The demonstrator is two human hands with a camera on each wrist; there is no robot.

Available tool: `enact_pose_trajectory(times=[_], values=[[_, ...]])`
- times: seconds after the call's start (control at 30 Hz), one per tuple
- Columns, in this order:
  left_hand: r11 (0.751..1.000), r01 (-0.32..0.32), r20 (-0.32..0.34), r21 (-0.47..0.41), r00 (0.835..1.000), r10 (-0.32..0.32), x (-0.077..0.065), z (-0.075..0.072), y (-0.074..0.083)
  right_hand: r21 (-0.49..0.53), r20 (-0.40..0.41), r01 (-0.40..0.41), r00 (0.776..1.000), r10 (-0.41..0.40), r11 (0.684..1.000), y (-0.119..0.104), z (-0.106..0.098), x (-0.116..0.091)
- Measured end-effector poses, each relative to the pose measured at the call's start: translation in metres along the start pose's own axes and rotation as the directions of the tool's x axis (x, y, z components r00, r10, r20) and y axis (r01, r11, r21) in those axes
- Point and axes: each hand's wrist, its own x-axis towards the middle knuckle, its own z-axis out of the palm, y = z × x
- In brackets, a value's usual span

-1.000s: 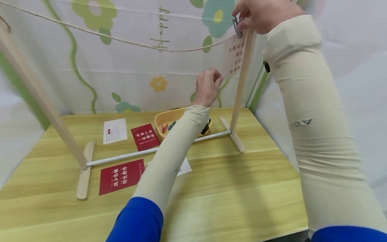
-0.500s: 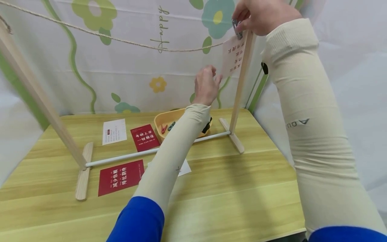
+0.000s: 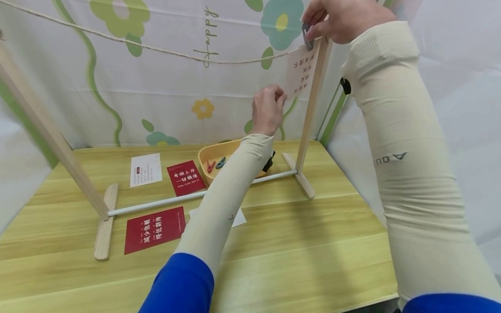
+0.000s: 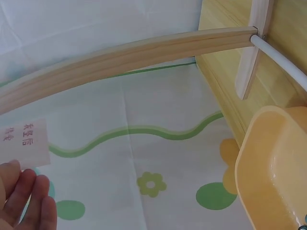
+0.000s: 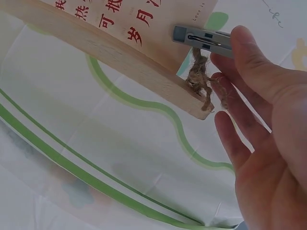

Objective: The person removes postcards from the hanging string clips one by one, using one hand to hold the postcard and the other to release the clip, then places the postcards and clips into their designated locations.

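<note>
My right hand (image 3: 352, 19) pinches the tail of a grey clothespin (image 5: 204, 40) at the top of the right wooden post (image 3: 313, 100). The clothespin's nose sits at the twine knot (image 5: 199, 74) and the upper edge of a pale card (image 3: 300, 71) with red characters. The card hangs beside the post. Lower down, my left hand (image 3: 267, 111) has its thumb and fingertips at the card's lower corner, and in the left wrist view the thumb (image 4: 9, 175) overlaps the card's edge.
Slack twine (image 3: 172, 53) runs to the left post (image 3: 51, 126). A white rod (image 3: 156, 204) joins the feet. Behind it stands a yellow basket (image 3: 207, 152) with clothespins. Red cards (image 3: 155, 230) and white cards (image 3: 145, 169) lie on the wooden table (image 3: 313, 256).
My left thumb and fingers parted near the card's lower corner half a second ago and are together again now. The right hand stays on the clothespin. The view has shifted slightly.
</note>
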Motion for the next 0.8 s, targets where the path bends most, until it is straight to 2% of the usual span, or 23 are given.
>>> enact_pose_trajectory(times=[0.17,0.53,0.7,0.8], values=[[0.999,-0.028,-0.027,0.018,0.999,0.029,0.002,-0.003,-0.003,0.014,-0.025,-0.02,0.999,0.02,1.0,-0.003,0.002,-0.001],[0.998,-0.053,-0.04,0.037,0.998,0.054,0.003,-0.008,-0.002,0.042,-0.162,-0.044,0.985,0.051,0.998,-0.012,0.004,-0.001],[0.998,-0.058,-0.021,0.033,0.998,0.059,0.003,-0.009,0.0,0.079,-0.161,-0.094,0.981,0.105,0.992,-0.011,0.003,0.003],[0.998,-0.056,-0.019,0.035,0.998,0.057,0.003,-0.01,0.0,0.117,-0.134,-0.114,0.982,0.129,0.987,-0.011,0.002,0.004]])
